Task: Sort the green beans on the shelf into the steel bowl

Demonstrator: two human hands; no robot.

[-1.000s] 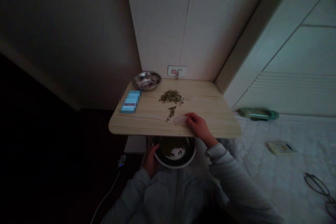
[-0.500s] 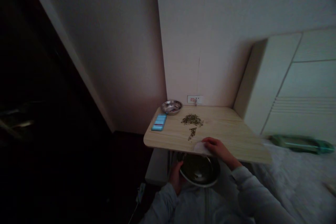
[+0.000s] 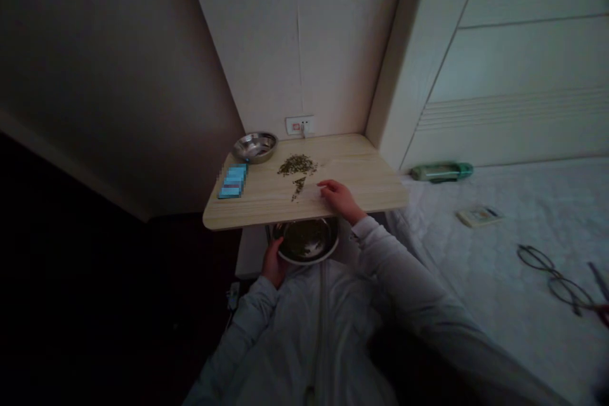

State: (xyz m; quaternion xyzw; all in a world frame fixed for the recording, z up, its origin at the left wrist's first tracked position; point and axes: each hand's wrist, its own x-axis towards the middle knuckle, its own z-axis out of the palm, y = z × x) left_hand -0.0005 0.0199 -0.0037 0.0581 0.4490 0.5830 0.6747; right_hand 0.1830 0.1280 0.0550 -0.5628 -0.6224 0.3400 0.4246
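My left hand (image 3: 275, 262) grips the rim of a metal bowl (image 3: 309, 259), held just below the front edge of the small wooden table (image 3: 366, 168). Some dark green bits lie inside that bowl. Over the tabletop, my right hand (image 3: 339, 198) is closed on a thin, pale, card-like piece (image 3: 310, 191), whose exact kind I cannot make out. Left of the piece is a short strip of small greenish grains (image 3: 298, 188). A larger heap of the same grains (image 3: 297, 165) spreads behind it.
A second metal bowl (image 3: 255, 148) stands at the table's back left, with a lit phone (image 3: 233, 181) in front. A wall socket (image 3: 301, 125) sits behind. On the bed at right lie a green bottle-like object (image 3: 441, 171), a small box (image 3: 479, 216) and glasses (image 3: 554, 279).
The view has turned right and down, bringing more of the bed into sight. My right hand with the pale piece has moved from the table's front edge further in, beside the grain strip.
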